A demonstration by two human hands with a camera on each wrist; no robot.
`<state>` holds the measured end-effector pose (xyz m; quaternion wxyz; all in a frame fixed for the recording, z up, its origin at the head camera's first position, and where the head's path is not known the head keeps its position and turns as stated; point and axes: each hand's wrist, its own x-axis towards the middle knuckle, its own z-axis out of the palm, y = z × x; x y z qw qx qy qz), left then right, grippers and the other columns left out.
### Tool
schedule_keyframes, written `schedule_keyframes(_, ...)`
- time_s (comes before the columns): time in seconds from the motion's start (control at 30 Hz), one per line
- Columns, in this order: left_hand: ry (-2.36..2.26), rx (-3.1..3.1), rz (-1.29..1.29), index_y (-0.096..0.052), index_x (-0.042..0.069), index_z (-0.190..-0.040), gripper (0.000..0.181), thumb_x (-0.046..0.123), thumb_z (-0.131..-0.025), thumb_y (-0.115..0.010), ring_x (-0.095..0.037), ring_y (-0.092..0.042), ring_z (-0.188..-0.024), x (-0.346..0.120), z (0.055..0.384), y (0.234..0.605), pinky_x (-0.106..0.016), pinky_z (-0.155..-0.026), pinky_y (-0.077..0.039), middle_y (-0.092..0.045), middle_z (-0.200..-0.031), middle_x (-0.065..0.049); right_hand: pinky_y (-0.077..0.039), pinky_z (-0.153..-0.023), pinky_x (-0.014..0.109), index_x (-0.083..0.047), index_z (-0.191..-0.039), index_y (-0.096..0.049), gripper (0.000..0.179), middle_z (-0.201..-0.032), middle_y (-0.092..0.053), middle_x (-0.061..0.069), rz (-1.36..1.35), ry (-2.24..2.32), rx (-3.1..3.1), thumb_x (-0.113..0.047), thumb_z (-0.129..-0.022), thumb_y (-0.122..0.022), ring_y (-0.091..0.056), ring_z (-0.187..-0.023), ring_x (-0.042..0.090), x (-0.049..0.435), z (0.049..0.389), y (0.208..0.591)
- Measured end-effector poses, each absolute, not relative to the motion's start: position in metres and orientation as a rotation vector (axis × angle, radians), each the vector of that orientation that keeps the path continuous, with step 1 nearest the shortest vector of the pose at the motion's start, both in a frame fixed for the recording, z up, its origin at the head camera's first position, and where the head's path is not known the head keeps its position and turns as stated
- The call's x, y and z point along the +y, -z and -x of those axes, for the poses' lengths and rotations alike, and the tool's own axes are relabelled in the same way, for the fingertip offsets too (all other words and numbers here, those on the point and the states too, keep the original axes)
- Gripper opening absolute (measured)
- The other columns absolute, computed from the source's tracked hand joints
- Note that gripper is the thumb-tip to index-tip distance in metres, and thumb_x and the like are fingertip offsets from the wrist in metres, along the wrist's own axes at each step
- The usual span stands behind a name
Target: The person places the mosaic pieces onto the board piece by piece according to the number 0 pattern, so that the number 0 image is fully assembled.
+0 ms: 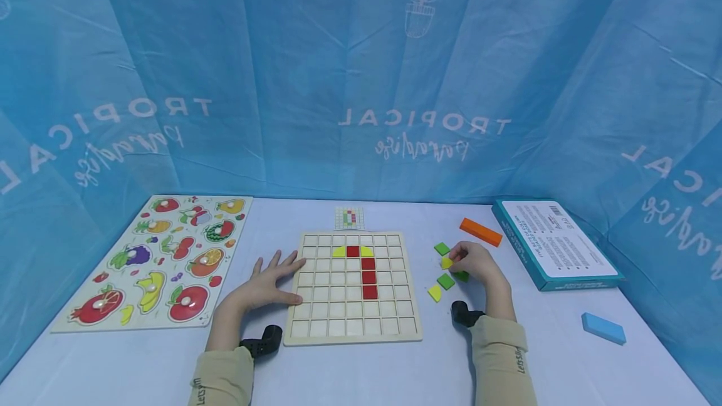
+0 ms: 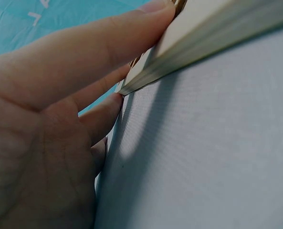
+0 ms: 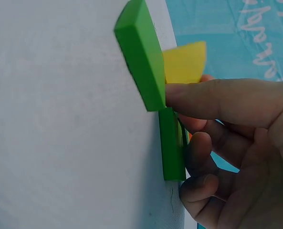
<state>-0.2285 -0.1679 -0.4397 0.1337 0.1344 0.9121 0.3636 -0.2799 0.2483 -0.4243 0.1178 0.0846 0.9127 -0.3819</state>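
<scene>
A wooden grid board [image 1: 336, 312] lies in the middle of the table, with red squares [image 1: 369, 277] and two yellow quarter-round pieces [image 1: 339, 252] in some cells. My left hand [image 1: 266, 285] rests at its left edge, fingers spread; the left wrist view shows thumb and fingertips touching the board's side [image 2: 153, 71]. To the right of the board, my right hand [image 1: 476, 262] pinches a yellow piece [image 3: 186, 63] between thumb and finger. Green squares [image 3: 140, 55] lie close around those fingertips, one [image 3: 172, 145] beside the curled fingers. Another yellow piece [image 1: 434, 293] lies nearer the front.
A small pattern card [image 1: 349, 218] is behind the board. At left lies a fruit puzzle board [image 1: 163, 262]. On the right are an orange block [image 1: 481, 232], a teal box [image 1: 555, 243] and a blue block [image 1: 603, 328]. A blue curtain [image 1: 361, 80] hangs behind the table.
</scene>
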Motion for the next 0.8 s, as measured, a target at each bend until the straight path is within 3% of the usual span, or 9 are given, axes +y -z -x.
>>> schedule_keyframes(0.4, -1.057, 2.642, -0.390, -0.035, 0.007, -0.142, 0.087, 0.033, -0.070, -0.075, -0.041, 0.005, -0.139, -0.1678, 0.2286, 0.4402, -0.055, -0.109, 0.015, -0.017, -0.152, -0.018, -0.043, -0.070, 0.030, -0.007, -0.104, -0.065, 0.029, -0.092, -0.058, 0.010, -0.228, 1.026, 2.707, -0.020, -0.079, -0.072, -0.050, -0.085, 0.024, 0.2458, 0.2824, 0.4268)
schedule_keyframes(0.8, -1.067, 2.634, -0.393, -0.036, 0.006, -0.142, 0.086, 0.033, -0.070, -0.075, -0.041, 0.006, -0.139, -0.1682, 0.2283, 0.4398, -0.055, -0.109, 0.016, -0.017, -0.152, -0.018, -0.040, -0.065, 0.029, -0.007, -0.088, -0.059, 0.021, -0.086, -0.058, 0.008, -0.179, 1.109, 2.680, -0.018, -0.077, -0.074, -0.050, -0.080, 0.022, 0.2433, 0.2822, 0.4266)
